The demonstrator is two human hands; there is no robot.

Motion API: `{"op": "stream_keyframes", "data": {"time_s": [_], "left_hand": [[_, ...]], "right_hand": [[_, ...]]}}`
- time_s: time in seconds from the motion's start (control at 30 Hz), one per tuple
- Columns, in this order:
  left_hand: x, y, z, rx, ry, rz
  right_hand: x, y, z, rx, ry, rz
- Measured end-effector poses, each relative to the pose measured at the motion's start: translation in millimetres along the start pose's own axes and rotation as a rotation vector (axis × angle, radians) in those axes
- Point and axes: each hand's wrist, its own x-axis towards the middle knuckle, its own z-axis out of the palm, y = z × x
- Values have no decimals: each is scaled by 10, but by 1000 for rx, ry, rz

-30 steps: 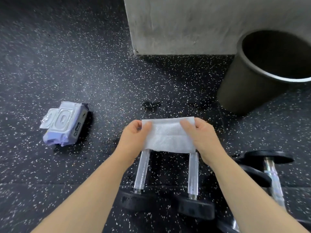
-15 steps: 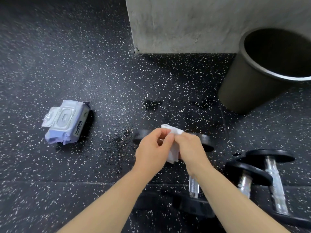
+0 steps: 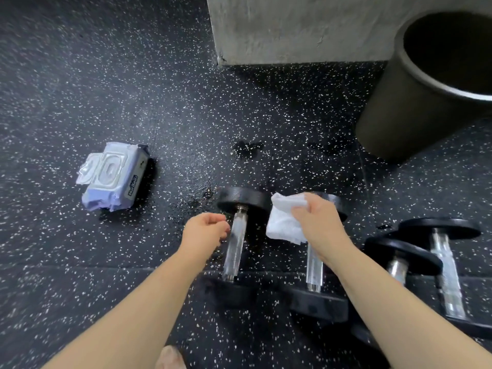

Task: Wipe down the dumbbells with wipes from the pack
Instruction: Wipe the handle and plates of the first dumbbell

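Hands parted: left hand [image 3: 203, 230] loosely curled, empty; right hand [image 3: 316, 222] grips folded white wipe [image 3: 283, 222] above black chrome-handled dumbbell [image 3: 314, 269].

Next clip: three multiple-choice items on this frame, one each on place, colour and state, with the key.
1. Where is the wipe pack?
A) on a bench
B) on the floor, left of the dumbbells
C) on top of a dumbbell

2. What colour is the wipe?
A) white
B) blue
C) yellow

3. How is the wipe held?
A) lying loose on the floor
B) pinched by both hands
C) gripped in the right hand alone

Key:
1 B: it lies on the floor, apart from the dumbbells.
2 A: it shows white against the dark floor.
3 C: the left hand holds nothing.
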Motion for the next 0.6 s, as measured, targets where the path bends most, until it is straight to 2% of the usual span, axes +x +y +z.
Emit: {"op": "stream_keyframes", "data": {"time_s": [0.17, 0.3, 0.43, 0.6], "left_hand": [[-71, -363, -86, 189, -171, -100], [-92, -491, -35, 417, -215, -69], [-63, -491, -66, 533, -301, -16], [46, -531, -268, 449, -355, -62]], "right_hand": [[7, 161, 176, -96, 42, 7], [-7, 260, 364, -115, 84, 42], [-31, 295, 509, -201, 101, 32], [-84, 354, 640, -312, 74, 28]]}}
